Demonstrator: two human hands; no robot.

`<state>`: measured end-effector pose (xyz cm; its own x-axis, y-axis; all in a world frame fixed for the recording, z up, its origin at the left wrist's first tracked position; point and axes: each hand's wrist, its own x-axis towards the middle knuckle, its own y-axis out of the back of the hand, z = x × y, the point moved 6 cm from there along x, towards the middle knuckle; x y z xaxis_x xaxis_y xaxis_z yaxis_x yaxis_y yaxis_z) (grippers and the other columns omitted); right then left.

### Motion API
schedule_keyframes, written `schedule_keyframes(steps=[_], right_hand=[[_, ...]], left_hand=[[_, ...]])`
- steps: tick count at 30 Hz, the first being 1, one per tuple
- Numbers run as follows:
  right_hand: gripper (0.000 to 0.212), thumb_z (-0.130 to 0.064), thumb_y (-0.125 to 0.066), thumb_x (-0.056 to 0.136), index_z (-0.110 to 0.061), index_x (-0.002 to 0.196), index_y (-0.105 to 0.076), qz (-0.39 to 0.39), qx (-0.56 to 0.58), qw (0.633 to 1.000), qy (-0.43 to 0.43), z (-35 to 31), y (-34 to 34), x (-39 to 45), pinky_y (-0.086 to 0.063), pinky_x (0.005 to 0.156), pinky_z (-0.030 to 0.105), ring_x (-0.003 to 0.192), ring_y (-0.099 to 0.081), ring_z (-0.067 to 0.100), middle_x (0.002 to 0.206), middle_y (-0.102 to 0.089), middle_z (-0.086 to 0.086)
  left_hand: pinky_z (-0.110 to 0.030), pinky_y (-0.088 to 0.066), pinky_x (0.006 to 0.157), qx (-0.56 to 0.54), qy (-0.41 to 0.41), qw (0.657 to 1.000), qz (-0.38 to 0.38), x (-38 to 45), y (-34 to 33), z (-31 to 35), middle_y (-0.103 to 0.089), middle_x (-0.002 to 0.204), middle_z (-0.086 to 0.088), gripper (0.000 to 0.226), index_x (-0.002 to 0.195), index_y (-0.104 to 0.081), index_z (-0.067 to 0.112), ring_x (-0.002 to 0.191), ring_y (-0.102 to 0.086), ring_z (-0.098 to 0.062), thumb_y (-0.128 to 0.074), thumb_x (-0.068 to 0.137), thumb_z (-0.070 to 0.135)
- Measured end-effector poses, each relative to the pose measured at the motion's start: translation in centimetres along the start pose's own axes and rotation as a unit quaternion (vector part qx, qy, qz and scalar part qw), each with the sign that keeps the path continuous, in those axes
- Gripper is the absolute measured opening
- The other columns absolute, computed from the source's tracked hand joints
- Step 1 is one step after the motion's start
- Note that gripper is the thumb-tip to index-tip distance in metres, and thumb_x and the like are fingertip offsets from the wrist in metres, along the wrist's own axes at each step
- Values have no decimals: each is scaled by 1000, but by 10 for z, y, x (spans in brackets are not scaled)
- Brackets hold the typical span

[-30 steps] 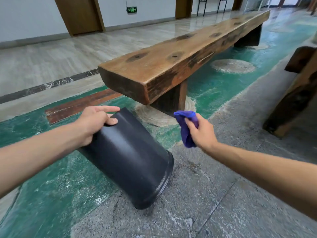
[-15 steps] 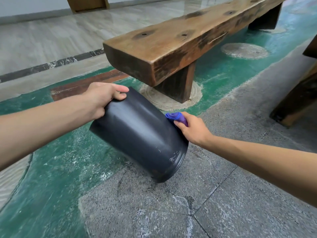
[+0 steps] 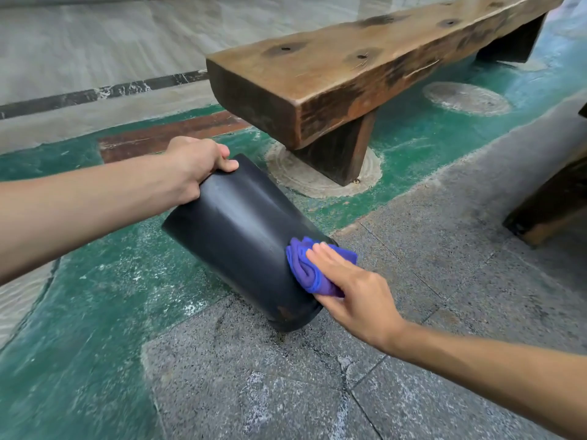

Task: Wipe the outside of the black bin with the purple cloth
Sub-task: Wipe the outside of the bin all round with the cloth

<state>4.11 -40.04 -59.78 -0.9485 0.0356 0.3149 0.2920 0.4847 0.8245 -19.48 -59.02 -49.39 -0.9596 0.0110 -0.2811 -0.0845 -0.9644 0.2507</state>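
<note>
**Operator A:** Report position of the black plastic bin (image 3: 241, 236).

**Operator B:** It is tilted, rim down on the grey stone floor (image 3: 428, 281), base raised, just in front of the heavy brown wooden bench (image 3: 349, 65).

**A:** Change since one second ago?

**B:** The bunched purple cloth (image 3: 313, 269) was held clear of the bin; it is now pressed against the side wall near the rim. In my judgement, wiping has only just begun.

**A:** Finger state?

**B:** The right hand (image 3: 355, 296) lies nearly flat, fingers (image 3: 327, 258) extended over the cloth, pinning rather than clenching it. The left hand (image 3: 193, 163) is curled closed around the base edge, steadying the bin.
</note>
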Motion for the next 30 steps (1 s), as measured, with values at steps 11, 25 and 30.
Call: schedule_keyframes(steps=[11,25,30], right_hand=[[53,-10,-62,86,-18,138,-61,-274,-88,914,285,-27,-35,-25,-44,114,37,139,-52,14,142,-64,-3],[9,-26,-59,72,-19,65,-57,-89,331,835,-431,65,-4,6,-32,54,28,53,-50,14,53,-58,-7],[14,-22,-59,88,-17,93,-71,-41,428,757,-492,70,-19,24,-48,68,32,85,-69,29,91,-78,9]], left_hand=[[-25,-52,75,56,-41,997,-41,-12,-22,16,-68,72,6,27,60,-69,18,80,-65,-18,-75,69,-7],[-27,-51,72,123,-153,980,-41,-42,-43,38,-70,64,7,36,47,-73,28,81,-64,-18,-66,68,0],[-28,-52,73,134,-159,978,-25,-56,-50,40,-72,66,8,29,48,-74,33,88,-65,-17,-67,59,7]])
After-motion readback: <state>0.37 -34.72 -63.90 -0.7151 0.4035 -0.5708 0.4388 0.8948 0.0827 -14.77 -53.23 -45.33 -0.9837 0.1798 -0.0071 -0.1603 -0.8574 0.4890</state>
